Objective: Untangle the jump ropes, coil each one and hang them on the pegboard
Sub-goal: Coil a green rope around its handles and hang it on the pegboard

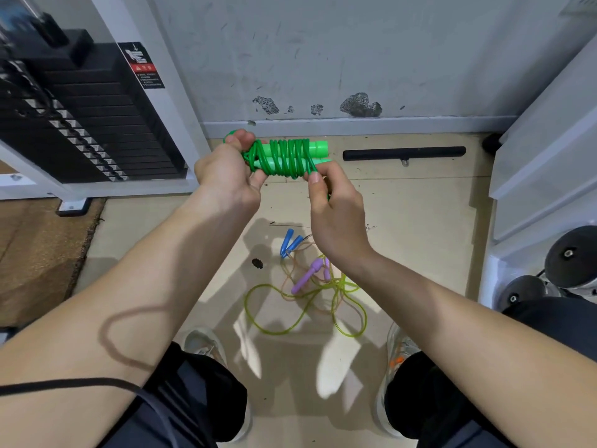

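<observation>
Left hand (226, 176) clenched round left end of green jump rope (284, 158), fingers curled over cord loops. Right hand (332, 205) pinches cord at bundle's lower right, thumb and fingers closed on it. Rope held between both hands, cord wound tightly round its two green handles (handle caps stick out right). On floor (420, 221) below, near feet: tangled ropes (310, 286) with blue and purple handles, yellow-green and orange cords overlapping.
</observation>
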`<move>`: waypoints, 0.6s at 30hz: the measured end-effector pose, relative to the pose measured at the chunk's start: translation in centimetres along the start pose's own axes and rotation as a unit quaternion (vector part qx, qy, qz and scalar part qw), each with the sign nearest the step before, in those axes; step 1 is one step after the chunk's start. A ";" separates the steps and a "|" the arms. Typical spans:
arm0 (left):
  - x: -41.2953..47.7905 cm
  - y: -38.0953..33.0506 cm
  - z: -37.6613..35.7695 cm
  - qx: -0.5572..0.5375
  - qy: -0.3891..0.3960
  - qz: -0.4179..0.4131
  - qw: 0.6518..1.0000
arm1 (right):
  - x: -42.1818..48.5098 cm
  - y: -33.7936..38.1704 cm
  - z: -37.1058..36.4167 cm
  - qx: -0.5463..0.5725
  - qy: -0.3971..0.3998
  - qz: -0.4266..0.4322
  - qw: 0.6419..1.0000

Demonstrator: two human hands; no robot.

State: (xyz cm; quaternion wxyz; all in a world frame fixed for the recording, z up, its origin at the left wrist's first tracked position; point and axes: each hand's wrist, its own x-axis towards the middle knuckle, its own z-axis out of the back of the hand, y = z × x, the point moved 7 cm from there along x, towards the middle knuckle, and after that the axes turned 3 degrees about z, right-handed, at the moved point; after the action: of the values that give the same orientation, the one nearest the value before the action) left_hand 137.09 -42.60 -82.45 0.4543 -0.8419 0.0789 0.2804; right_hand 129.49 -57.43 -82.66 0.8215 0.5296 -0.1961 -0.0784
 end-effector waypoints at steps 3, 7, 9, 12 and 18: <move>0.3 -0.3 0.3 0.000 -0.002 0.006 1.000 | 0.5 0.3 0.5 0.004 0.026 -0.022 0.999; 1.0 -0.4 0.8 0.007 0.005 0.023 1.000 | 1.7 0.2 1.0 -0.032 0.104 -0.040 0.993; 1.3 -0.6 0.9 0.015 0.014 0.026 0.999 | 2.2 0.2 1.1 -0.030 0.148 -0.048 0.987; 1.9 -0.8 1.3 0.025 0.020 0.034 0.999 | 3.1 0.2 1.5 -0.079 0.205 -0.072 0.973; 1.8 0.0 1.1 0.036 0.031 0.070 0.996 | 4.4 -0.2 3.2 -0.149 0.241 -0.086 0.955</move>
State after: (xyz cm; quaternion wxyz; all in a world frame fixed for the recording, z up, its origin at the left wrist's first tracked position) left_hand 138.12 -41.50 -83.87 0.4609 -0.8258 0.1616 0.2819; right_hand 132.23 -61.63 -80.62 0.9041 0.4192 0.0682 -0.0468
